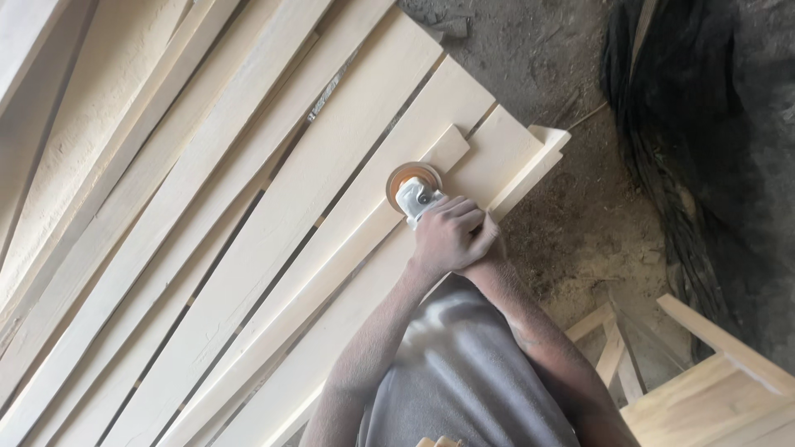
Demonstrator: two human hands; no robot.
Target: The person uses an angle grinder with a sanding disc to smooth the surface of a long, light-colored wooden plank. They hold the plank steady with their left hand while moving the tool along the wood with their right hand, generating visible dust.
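A small angle grinder (416, 199) with a silver head and an orange-brown sanding disc (411, 175) rests on a pale wooden plank (451, 149) near its end. My left hand (447, 236) is wrapped over the grinder's body from above. My right hand (490, 242) comes in from the right and is tucked under and beside the left one, mostly hidden, gripping the same tool. Both forearms are dusted with fine sawdust.
Many long pale planks (248, 215) lie side by side, running diagonally with dark gaps between them. A dirt floor (571, 190) strewn with sawdust lies beyond their ends. A dark heap (696, 124) is at right, and a wooden frame (712, 389) at lower right.
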